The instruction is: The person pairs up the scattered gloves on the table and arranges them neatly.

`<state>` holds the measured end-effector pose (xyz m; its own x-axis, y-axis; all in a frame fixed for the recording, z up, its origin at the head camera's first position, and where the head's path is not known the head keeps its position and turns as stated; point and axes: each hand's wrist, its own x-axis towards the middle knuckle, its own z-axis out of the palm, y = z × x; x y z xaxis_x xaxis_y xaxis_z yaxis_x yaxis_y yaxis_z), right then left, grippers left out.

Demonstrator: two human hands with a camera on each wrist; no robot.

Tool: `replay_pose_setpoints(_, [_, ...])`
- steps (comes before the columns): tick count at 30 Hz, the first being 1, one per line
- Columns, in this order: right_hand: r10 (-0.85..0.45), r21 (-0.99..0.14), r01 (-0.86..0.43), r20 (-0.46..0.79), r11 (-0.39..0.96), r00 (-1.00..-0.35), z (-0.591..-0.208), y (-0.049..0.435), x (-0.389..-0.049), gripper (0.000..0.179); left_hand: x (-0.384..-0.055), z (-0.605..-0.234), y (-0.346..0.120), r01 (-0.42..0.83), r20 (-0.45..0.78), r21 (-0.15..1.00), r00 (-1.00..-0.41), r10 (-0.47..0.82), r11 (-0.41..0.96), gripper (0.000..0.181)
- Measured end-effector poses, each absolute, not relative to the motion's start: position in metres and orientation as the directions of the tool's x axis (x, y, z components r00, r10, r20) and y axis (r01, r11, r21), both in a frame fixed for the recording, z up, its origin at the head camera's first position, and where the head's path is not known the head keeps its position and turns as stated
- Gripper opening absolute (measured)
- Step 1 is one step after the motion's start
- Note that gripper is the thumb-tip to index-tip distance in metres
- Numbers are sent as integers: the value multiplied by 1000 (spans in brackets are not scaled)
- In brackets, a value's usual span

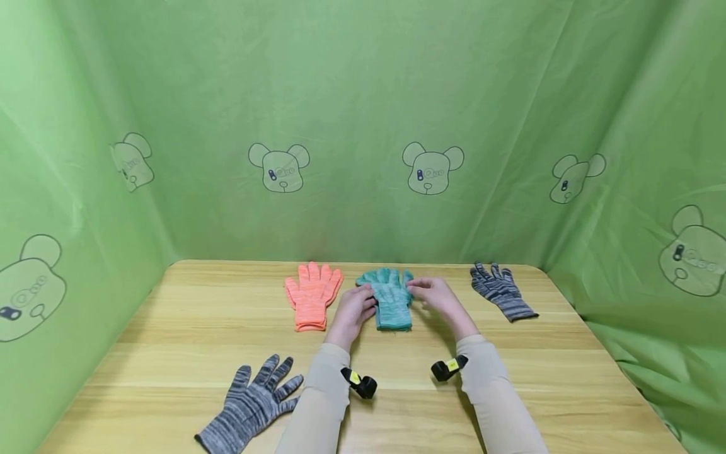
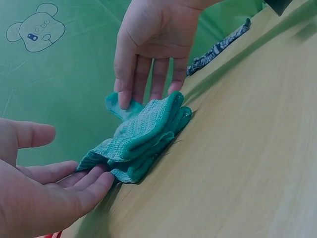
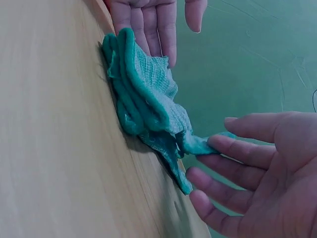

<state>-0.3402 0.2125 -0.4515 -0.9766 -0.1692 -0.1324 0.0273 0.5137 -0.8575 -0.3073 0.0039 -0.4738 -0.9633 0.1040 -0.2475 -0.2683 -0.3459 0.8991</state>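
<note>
A pair of teal knit gloves (image 1: 392, 302) lies stacked at the far middle of the table, cuffs toward me. My left hand (image 1: 353, 310) is at the left edge of the gloves. In the left wrist view its extended fingers (image 2: 74, 181) touch the underside of the glove edge, and its thumb stands apart. On the other side is my right hand (image 1: 437, 296), fingers loosely extended. Its index fingertip touches the upper glove's thumb (image 3: 198, 145), which sticks out sideways; my own thumb is held away in the right wrist view.
Left of the teal pair lie orange gloves (image 1: 311, 299). A grey striped glove (image 1: 503, 293) rests at the far right, another grey striped glove (image 1: 249, 403) at the near left, beside my left sleeve. Green curtains (image 1: 363, 113) enclose the wooden table (image 1: 408, 391) at the back and sides.
</note>
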Motion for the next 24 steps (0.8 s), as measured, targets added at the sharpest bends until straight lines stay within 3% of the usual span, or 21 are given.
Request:
replay_pose_setpoints(15, [-106,-838,97,-181,537,-978,-451,216,-342,41,-305,-476,6,-266,-234,937,-959,157,-228,56])
replay_pose_setpoints(24, [-128,-822,103,-209,560,-969,-452,216,-342,41,-305,-475,7,-214,-194,973,-960,200,-84,57])
